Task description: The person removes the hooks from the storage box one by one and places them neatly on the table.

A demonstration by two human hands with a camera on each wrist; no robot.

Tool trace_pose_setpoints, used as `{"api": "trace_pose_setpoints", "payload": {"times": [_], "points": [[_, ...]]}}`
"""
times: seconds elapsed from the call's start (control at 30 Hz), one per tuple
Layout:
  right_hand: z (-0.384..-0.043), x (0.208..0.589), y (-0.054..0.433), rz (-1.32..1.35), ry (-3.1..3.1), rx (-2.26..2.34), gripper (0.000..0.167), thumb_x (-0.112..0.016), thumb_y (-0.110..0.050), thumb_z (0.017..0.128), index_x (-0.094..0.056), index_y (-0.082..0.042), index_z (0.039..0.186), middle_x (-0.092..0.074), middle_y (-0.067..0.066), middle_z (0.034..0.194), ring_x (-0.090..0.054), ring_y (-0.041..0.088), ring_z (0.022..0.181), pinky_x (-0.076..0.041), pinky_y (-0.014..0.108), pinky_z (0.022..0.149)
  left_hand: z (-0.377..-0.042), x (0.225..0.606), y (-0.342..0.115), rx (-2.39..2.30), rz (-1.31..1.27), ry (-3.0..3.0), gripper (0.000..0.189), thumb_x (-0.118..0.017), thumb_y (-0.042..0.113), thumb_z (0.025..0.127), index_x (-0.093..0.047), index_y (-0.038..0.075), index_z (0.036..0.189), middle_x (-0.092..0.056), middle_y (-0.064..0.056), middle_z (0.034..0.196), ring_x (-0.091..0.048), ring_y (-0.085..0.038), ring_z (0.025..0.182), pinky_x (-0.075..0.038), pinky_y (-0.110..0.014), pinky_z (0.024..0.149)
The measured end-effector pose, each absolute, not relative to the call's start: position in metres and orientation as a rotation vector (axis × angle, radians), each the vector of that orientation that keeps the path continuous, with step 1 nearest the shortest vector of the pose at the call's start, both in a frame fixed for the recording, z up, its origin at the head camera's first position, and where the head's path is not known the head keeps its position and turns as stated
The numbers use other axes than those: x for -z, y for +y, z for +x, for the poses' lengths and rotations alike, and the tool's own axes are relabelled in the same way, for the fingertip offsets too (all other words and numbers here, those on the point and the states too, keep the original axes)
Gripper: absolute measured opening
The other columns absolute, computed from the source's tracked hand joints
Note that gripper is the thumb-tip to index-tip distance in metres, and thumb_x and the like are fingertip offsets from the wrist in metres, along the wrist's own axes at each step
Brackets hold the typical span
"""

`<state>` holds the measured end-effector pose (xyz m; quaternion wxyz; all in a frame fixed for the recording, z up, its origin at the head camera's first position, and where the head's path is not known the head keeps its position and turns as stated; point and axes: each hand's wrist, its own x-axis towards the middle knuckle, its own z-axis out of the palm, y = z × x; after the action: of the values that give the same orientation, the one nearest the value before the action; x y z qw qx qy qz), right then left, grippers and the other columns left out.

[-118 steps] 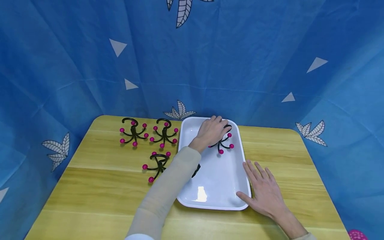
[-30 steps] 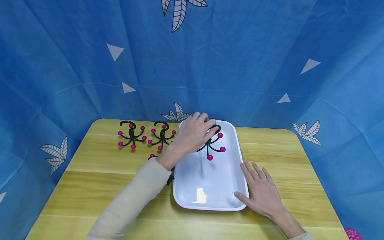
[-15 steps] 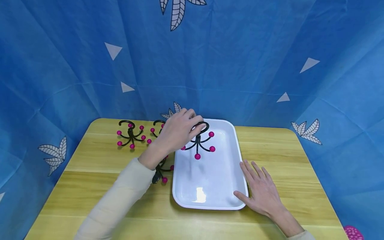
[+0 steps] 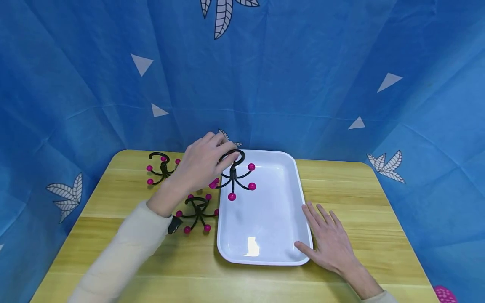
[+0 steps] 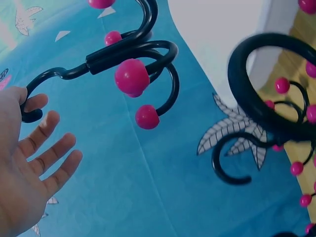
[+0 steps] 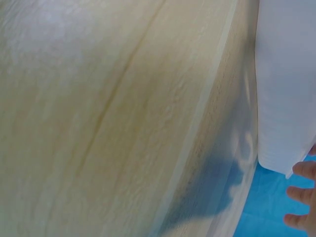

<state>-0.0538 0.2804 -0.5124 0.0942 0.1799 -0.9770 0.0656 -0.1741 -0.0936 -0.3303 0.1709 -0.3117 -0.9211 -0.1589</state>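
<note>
My left hand [image 4: 204,160] pinches the top hook of a black multi-arm hanger with pink ball tips [image 4: 233,172], thumb and forefinger at the bend. In the left wrist view this hanger [image 5: 108,59] dangles from the fingertips, the other fingers loosely spread. From the head it overlaps the left rim of a white rectangular tray [image 4: 265,210]. My right hand [image 4: 331,240] lies with fingers extended at the tray's right rim. Only some right fingertips [image 6: 301,195] show in the right wrist view, beside the tray wall [image 6: 284,84].
Like hangers lie on the wooden table [image 4: 352,189], left of the tray: one at the back left [image 4: 163,168], partly behind my left hand, and one nearer the front [image 4: 198,212]. Another is mostly hidden behind the hand. A blue patterned cloth [image 4: 303,84] hangs behind.
My left hand has lifted the hanger out from over the tray's back part and carried it leftward to the tray's left rim. The right hand stays at the right rim.
</note>
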Motion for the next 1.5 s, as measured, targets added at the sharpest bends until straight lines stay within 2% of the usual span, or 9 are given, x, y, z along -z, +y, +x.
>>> {"api": "trace_pose_setpoints", "payload": {"times": [0.27, 0.43, 0.8, 1.1, 1.5], "points": [[-0.054, 0.512, 0.281, 0.527, -2.915, -0.194, 0.104, -0.067, -0.072, 0.086, -0.033, -0.015, 0.166, -0.041, 0.013, 0.169, -0.041, 0.044, 0.153, -0.031, 0.067, 0.122, -0.168, 0.327, -0.123, 0.454, -0.863, -2.628, 0.032, -0.057, 0.038, 0.109, -0.076, 0.015, 0.123, -0.067, -0.006, 0.107, -0.058, -0.024, 0.096, -0.053, -0.036, 0.074], [-0.055, 0.514, 0.281, 0.525, -2.918, -0.183, 0.104, -0.065, -0.073, 0.087, -0.032, -0.015, 0.166, -0.041, 0.013, 0.169, -0.041, 0.043, 0.154, -0.032, 0.067, 0.122, -0.166, 0.328, -0.14, 0.425, -0.867, -2.566, 0.028, -0.061, 0.034, 0.108, -0.077, 0.014, 0.116, -0.067, -0.007, 0.102, -0.058, -0.025, 0.091, -0.053, -0.036, 0.07], [-0.055, 0.515, 0.281, 0.525, -2.899, -0.185, 0.105, -0.065, -0.074, 0.086, -0.032, -0.016, 0.167, -0.042, 0.013, 0.169, -0.041, 0.043, 0.153, -0.032, 0.067, 0.121, -0.157, 0.319, -0.17, 0.377, -0.888, -2.535, 0.018, -0.068, 0.024, 0.104, -0.078, 0.012, 0.112, -0.069, -0.007, 0.099, -0.06, -0.026, 0.09, -0.051, -0.039, 0.07], [-0.054, 0.515, 0.281, 0.524, -2.907, -0.192, 0.104, -0.066, -0.072, 0.087, -0.032, -0.015, 0.167, -0.042, 0.014, 0.169, -0.042, 0.044, 0.153, -0.032, 0.067, 0.122, -0.145, 0.312, -0.195, 0.321, -0.918, -2.568, 0.015, -0.068, 0.019, 0.103, -0.076, 0.012, 0.113, -0.068, -0.007, 0.102, -0.058, -0.025, 0.089, -0.049, -0.04, 0.072], [-0.055, 0.513, 0.282, 0.536, -2.909, -0.191, 0.104, -0.064, -0.073, 0.087, -0.032, -0.013, 0.166, -0.042, 0.015, 0.168, -0.042, 0.044, 0.153, -0.031, 0.066, 0.122, -0.136, 0.314, -0.23, 0.245, -0.842, -2.607, 0.017, -0.068, 0.02, 0.103, -0.076, 0.013, 0.116, -0.07, -0.008, 0.108, -0.059, -0.026, 0.094, -0.052, -0.046, 0.073]]}}
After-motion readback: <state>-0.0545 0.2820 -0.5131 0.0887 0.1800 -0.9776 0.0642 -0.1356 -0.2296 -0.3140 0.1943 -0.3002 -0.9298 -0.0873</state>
